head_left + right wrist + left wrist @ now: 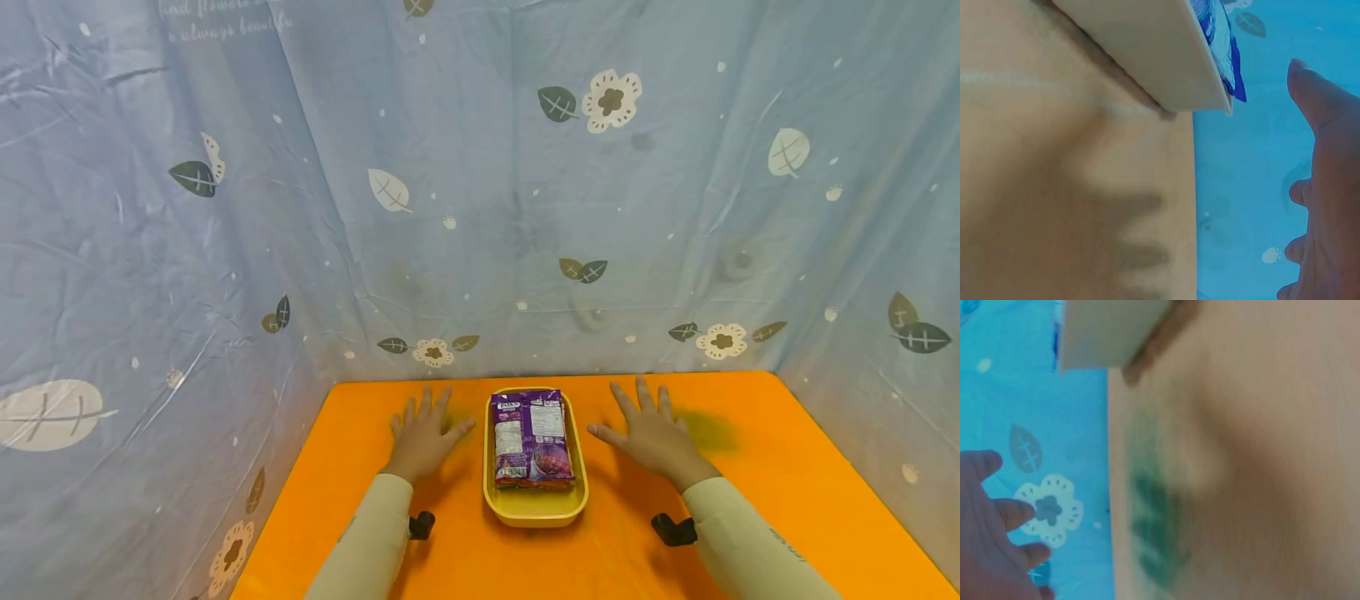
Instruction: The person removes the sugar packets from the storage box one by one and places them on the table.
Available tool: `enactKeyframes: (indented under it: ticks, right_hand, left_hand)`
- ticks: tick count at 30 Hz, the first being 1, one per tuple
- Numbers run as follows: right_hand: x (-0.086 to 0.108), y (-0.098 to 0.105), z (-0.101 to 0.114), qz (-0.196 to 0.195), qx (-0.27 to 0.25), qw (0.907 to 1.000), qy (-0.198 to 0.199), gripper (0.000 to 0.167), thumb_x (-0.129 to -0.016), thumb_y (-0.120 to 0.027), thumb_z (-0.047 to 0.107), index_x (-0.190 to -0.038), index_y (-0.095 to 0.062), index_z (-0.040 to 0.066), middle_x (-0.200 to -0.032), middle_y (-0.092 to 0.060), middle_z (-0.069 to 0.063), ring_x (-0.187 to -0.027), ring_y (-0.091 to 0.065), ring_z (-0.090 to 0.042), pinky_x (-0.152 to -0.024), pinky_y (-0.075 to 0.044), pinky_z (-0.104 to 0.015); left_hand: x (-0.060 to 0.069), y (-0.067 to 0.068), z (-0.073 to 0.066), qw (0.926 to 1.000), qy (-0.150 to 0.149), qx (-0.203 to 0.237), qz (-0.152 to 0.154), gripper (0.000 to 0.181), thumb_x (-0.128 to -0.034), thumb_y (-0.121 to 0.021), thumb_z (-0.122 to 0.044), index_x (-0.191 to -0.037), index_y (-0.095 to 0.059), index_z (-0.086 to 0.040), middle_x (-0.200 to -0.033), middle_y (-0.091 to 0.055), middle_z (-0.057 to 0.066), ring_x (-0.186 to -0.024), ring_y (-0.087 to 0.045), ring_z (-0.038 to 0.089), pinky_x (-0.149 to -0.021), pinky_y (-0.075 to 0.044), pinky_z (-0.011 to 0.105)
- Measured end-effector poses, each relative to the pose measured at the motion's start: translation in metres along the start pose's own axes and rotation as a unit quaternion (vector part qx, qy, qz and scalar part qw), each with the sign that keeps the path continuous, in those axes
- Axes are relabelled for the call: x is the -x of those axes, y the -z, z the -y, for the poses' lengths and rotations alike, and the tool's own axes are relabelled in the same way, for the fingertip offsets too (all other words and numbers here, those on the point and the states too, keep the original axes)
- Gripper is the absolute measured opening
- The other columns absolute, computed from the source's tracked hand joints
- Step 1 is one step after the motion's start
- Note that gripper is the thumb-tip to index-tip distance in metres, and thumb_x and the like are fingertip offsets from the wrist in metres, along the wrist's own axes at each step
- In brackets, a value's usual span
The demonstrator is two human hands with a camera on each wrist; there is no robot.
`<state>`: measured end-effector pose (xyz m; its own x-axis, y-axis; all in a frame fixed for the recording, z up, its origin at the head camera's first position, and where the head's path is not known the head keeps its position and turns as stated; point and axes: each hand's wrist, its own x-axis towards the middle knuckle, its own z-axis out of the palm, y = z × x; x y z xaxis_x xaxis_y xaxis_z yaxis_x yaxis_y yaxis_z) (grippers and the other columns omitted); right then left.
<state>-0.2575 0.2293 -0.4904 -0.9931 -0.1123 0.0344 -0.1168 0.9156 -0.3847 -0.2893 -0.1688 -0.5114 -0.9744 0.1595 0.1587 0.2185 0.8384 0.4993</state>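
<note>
L hand (424, 437) & R hand (657, 437) are spread, gripping nothing, either side of the yellow tray (536, 505) w/ the purple pack (529, 440) inside (not fully sunk in, btw), so an uneven lift could prob tip it & slide the pack out.

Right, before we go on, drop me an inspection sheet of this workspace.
Surface: orange tabletop; greenish patch near the right hand, stain or shadow unclear.
Job's things: yellow tray between the hands, purple packaging inside; packet count unclear.
Clutter: nothing seen.
Grippers: left hand and right hand both bare, fingers spread, holding nothing, apart from the tray.
Cables: nothing seen.
Surroundings: blue-grey sheeting printed with flowers and leaves, behind and on both sides, creased in places.
</note>
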Motion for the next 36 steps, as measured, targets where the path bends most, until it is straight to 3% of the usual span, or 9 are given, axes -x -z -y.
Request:
enactKeyframes:
  ticks: [2,4,7,11,16,20,24,29,36]
  right_hand:
    - [0.000,-0.002,0.001,0.004,-0.004,1.0000,-0.002,0.111,-0.097,-0.051,0.086,-0.176,-0.024,0.013,-0.175,-0.001,-0.033,-0.153,0.003,-0.069,-0.106,-0.015,-0.093]
    - [0.000,-0.004,0.002,0.007,-0.008,0.9999,-0.004,0.112,-0.097,-0.050,0.087,-0.176,-0.023,0.013,-0.175,-0.002,-0.033,-0.153,0.002,-0.069,-0.105,-0.016,-0.093]
    - [0.000,-0.007,0.004,0.012,-0.013,0.9998,-0.007,0.113,-0.096,-0.048,0.088,-0.176,-0.022,0.013,-0.176,-0.003,-0.033,-0.153,0.000,-0.068,-0.106,-0.015,-0.093]
    - [0.000,-0.009,0.006,0.014,-0.018,0.9997,-0.008,0.110,-0.098,-0.050,0.085,-0.176,-0.022,0.013,-0.175,-0.004,-0.033,-0.153,-0.003,-0.068,-0.106,-0.015,-0.093]
    - [-0.001,-0.009,0.009,0.013,-0.042,0.9990,0.002,0.105,-0.102,-0.052,0.078,-0.176,-0.021,0.010,-0.175,-0.007,-0.035,-0.153,-0.008,-0.068,-0.106,-0.018,-0.093]
    - [-0.002,-0.006,0.016,0.026,-0.147,0.9884,0.026,0.099,-0.108,-0.051,0.069,-0.174,-0.019,0.003,-0.174,-0.010,-0.035,-0.155,-0.011,-0.063,-0.115,-0.016,-0.085]
    - [-0.003,-0.002,0.027,0.058,-0.275,0.9591,0.032,0.092,-0.113,-0.048,0.061,-0.174,-0.014,0.001,-0.174,-0.014,-0.033,-0.157,-0.016,-0.058,-0.121,-0.018,-0.076]
    - [-0.003,0.001,0.039,0.086,-0.384,0.9195,0.007,0.087,-0.113,-0.046,0.061,-0.175,-0.015,0.007,-0.170,-0.026,-0.034,-0.149,-0.037,-0.057,-0.116,-0.039,-0.070]
    - [-0.007,0.000,0.049,0.119,-0.478,0.8701,-0.008,0.084,-0.115,-0.041,0.061,-0.171,-0.018,0.004,-0.160,-0.040,-0.037,-0.136,-0.054,-0.054,-0.108,-0.053,-0.059]
  left_hand:
    - [-0.001,0.002,0.000,0.9962,0.010,0.087,0.006,0.089,-0.1072,-0.043,-0.075,-0.174,-0.033,-0.017,-0.175,-0.027,0.023,-0.158,-0.022,0.054,-0.122,-0.010,0.077]
    - [-0.002,0.003,0.000,0.9830,0.016,0.182,0.013,0.084,-0.1117,-0.035,-0.070,-0.175,-0.030,-0.015,-0.174,-0.030,0.019,-0.158,-0.027,0.048,-0.125,-0.015,0.071]
    - [-0.002,0.005,-0.001,0.9466,0.022,0.320,0.030,0.080,-0.1155,-0.026,-0.065,-0.176,-0.023,-0.013,-0.174,-0.030,0.021,-0.156,-0.030,0.048,-0.124,-0.025,0.068]
    - [-0.003,0.001,-0.004,0.9097,0.025,0.413,0.037,0.078,-0.1177,-0.024,-0.059,-0.175,-0.019,-0.006,-0.171,-0.030,0.029,-0.151,-0.034,0.057,-0.116,-0.035,0.073]
    - [-0.001,-0.011,-0.009,0.9068,0.031,0.419,0.031,0.075,-0.1193,-0.029,-0.052,-0.172,-0.023,0.000,-0.167,-0.036,0.033,-0.146,-0.042,0.057,-0.111,-0.044,0.071]
    - [0.002,-0.024,-0.014,0.9037,0.038,0.424,0.045,0.078,-0.1180,-0.033,-0.055,-0.173,-0.024,-0.001,-0.167,-0.036,0.032,-0.145,-0.044,0.056,-0.109,-0.047,0.068]
    - [0.006,-0.036,-0.019,0.8957,0.050,0.438,0.061,0.086,-0.1139,-0.041,-0.063,-0.174,-0.024,-0.004,-0.169,-0.035,0.030,-0.146,-0.045,0.053,-0.110,-0.048,0.064]
    - [0.010,-0.048,-0.023,0.8821,0.053,0.463,0.072,0.088,-0.1129,-0.047,-0.061,-0.174,-0.021,-0.003,-0.171,-0.030,0.029,-0.147,-0.046,0.050,-0.111,-0.049,0.059]
    - [0.016,-0.059,-0.028,0.8811,0.057,0.464,0.069,0.074,-0.1179,-0.047,-0.043,-0.172,-0.023,0.002,-0.172,-0.030,0.027,-0.149,-0.044,0.047,-0.117,-0.043,0.059]
